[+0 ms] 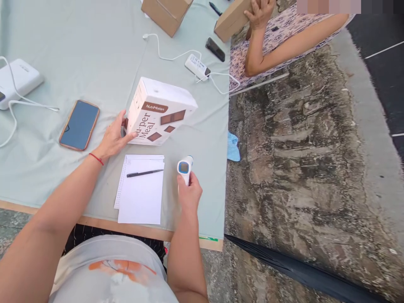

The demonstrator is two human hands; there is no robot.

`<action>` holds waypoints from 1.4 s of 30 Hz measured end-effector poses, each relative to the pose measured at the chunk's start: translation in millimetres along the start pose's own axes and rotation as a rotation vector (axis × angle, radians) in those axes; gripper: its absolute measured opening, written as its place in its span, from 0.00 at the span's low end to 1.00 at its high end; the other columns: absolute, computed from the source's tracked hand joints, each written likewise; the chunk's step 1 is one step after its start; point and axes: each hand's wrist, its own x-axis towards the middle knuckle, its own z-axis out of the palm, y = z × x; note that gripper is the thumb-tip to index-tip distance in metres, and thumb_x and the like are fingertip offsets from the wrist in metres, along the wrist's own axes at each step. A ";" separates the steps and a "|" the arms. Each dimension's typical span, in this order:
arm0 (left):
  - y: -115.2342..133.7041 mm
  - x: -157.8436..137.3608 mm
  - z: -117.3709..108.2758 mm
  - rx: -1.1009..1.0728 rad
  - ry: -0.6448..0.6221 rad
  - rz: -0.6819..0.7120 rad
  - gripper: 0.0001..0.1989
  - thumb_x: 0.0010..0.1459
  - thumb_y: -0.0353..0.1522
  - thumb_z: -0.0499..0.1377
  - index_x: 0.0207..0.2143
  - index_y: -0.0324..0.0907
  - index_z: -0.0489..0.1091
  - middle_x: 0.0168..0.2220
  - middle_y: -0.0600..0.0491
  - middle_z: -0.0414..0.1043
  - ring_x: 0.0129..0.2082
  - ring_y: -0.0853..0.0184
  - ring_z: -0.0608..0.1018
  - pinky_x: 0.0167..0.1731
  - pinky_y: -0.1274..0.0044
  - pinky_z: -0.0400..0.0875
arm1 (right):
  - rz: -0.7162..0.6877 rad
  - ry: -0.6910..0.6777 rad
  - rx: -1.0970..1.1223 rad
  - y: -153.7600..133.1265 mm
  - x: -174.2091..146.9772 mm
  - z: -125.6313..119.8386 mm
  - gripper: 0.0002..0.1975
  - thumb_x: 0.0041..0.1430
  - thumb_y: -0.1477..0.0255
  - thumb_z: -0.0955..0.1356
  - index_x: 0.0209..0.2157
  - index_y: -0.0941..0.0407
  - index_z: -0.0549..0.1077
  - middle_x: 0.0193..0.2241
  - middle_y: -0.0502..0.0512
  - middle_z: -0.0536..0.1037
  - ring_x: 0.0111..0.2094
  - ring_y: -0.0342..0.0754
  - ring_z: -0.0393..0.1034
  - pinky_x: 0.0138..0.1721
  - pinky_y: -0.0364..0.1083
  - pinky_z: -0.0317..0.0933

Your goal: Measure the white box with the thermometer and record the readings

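Note:
My left hand [114, 135] grips the lower left edge of a white box [176, 99] with brown print reading "NutriMotion" and "Meal". The box stands on the cloth-covered table, its printed face turned toward me. In my right hand [190, 191] is a white infrared thermometer [185, 167] with a blue-rimmed screen, its handle wrapped by my fingers. Between my forearms lie white paper sheets [140, 200], with a black pen [143, 173] across the top one. Left of my left hand a smartphone [79, 125] in an orange-brown case lies with its screen dark.
A white power bank [22, 82] with a cable sits at the left. Beyond the box are a smaller white device [197, 66] with cables, a black object [215, 49] and a cardboard box [168, 14]. At the upper right, another person's hand [261, 14] touches a second cardboard box [232, 19].

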 end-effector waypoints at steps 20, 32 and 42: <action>6.5 0.3 -8.7 -0.156 -0.018 0.001 0.34 0.57 0.49 0.63 0.60 0.42 0.66 0.48 0.48 0.77 0.43 0.61 0.76 0.42 0.72 0.70 | 0.047 -0.447 0.689 -83.1 -43.7 65.8 0.25 0.46 0.51 0.74 0.37 0.55 0.74 0.28 0.49 0.75 0.26 0.42 0.64 0.28 0.44 0.60; 1.5 2.2 -10.5 -0.253 -0.069 0.049 0.36 0.52 0.49 0.68 0.59 0.43 0.67 0.49 0.49 0.76 0.44 0.62 0.76 0.43 0.73 0.69 | 0.049 -0.461 0.735 -82.0 -48.0 70.8 0.23 0.46 0.53 0.74 0.36 0.55 0.72 0.27 0.48 0.72 0.27 0.41 0.63 0.28 0.44 0.59; 3.9 -0.9 -10.0 -0.284 -0.061 0.064 0.41 0.52 0.47 0.69 0.64 0.42 0.61 0.53 0.47 0.74 0.47 0.60 0.76 0.47 0.70 0.69 | -0.035 -0.433 0.642 -83.9 -55.8 60.5 0.21 0.48 0.52 0.74 0.33 0.55 0.72 0.25 0.47 0.68 0.28 0.42 0.60 0.30 0.44 0.57</action>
